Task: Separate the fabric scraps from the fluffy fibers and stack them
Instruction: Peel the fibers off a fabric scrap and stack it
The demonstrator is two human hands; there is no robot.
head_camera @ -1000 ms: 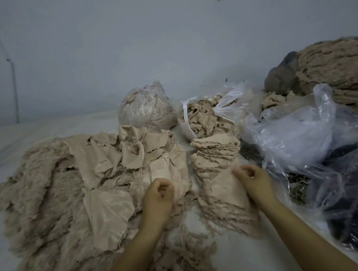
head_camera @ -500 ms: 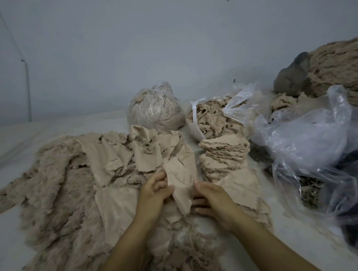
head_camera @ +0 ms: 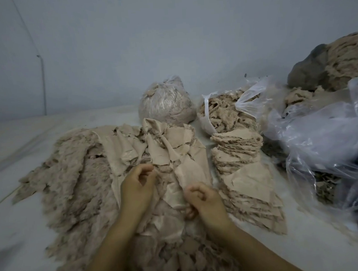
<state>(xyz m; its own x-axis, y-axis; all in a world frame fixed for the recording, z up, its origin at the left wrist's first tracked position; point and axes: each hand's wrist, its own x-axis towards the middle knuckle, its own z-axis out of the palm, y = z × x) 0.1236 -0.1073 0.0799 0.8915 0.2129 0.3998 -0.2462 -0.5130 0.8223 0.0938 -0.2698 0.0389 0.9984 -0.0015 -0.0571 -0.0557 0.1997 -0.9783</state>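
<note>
Bare white floor lies open to the left and behind the fluffy pile. On the right, the stacked scraps sit just beside crumpled plastic bags, leaving only a narrow gap. A tied bag blocks the far side.

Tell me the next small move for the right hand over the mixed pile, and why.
Probably lift the right hand, peeling the smooth fabric scrap at its fingers off the fluffy fibers, then carry it right onto the stack. Both hands sit curled over the pile's middle, the left hand beside it; blur hides the exact grip.
</note>
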